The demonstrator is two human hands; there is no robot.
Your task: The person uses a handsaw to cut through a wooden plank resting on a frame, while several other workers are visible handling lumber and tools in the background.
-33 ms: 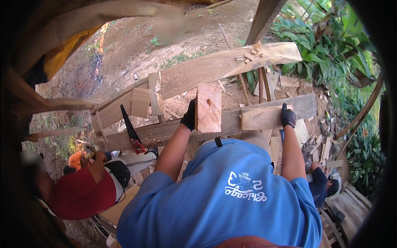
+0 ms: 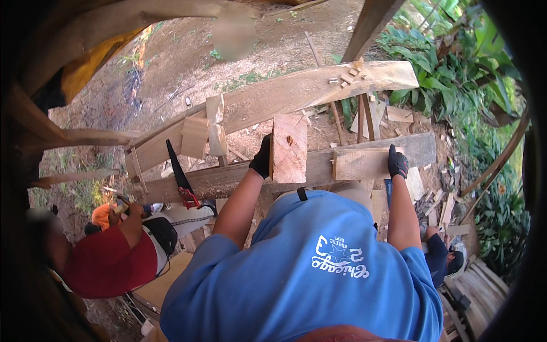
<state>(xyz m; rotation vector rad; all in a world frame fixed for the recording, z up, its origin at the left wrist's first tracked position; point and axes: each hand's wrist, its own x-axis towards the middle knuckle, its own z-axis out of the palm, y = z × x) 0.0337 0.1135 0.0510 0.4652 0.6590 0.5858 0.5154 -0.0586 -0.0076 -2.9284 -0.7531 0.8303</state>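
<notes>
My left hand (image 2: 261,157), in a black glove, is closed on the left side of a thick wooden block (image 2: 289,151). A dark knot or hole marks the pale face of this block, which is raised toward me. Farther right, my gloved right hand (image 2: 397,162) grips the right end of a second, flatter wooden block (image 2: 362,163). That block rests along a long plank (image 2: 419,149) in front of me. The undersides of both blocks and some of my fingers are hidden.
A handsaw (image 2: 181,176) with a red handle leans on the plank at left. Behind lies a long thick board (image 2: 273,102) bearing small offcuts (image 2: 348,78). A co-worker in red (image 2: 105,262) handles a hammer-like tool at left; another person (image 2: 437,256) is at right.
The view has shifted very slightly. Both my hands keep their hold on the blocks, and the co-worker's tool at left has moved a little.
</notes>
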